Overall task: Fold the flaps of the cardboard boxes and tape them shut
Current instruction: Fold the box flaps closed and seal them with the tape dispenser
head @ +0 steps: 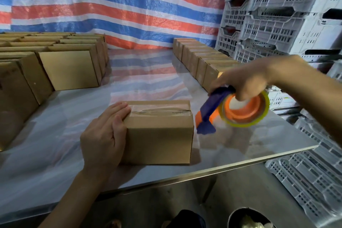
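Left hand (105,135) presses flat on box (159,135) lying lengthwise left-to-right; right hand (246,81) grips tape dispenser (240,111).

Left forearm enters from lower left, angled up toward centre. Left grip (104,135) lies palm-down against left end of box (159,135); fingers (120,110) extended, resting over top edge; thumb at near corner. Right forearm enters from right edge, wrist bent downward. Right grip (244,81) curled round handle of tape dispenser (209,109), held in air just right of box.
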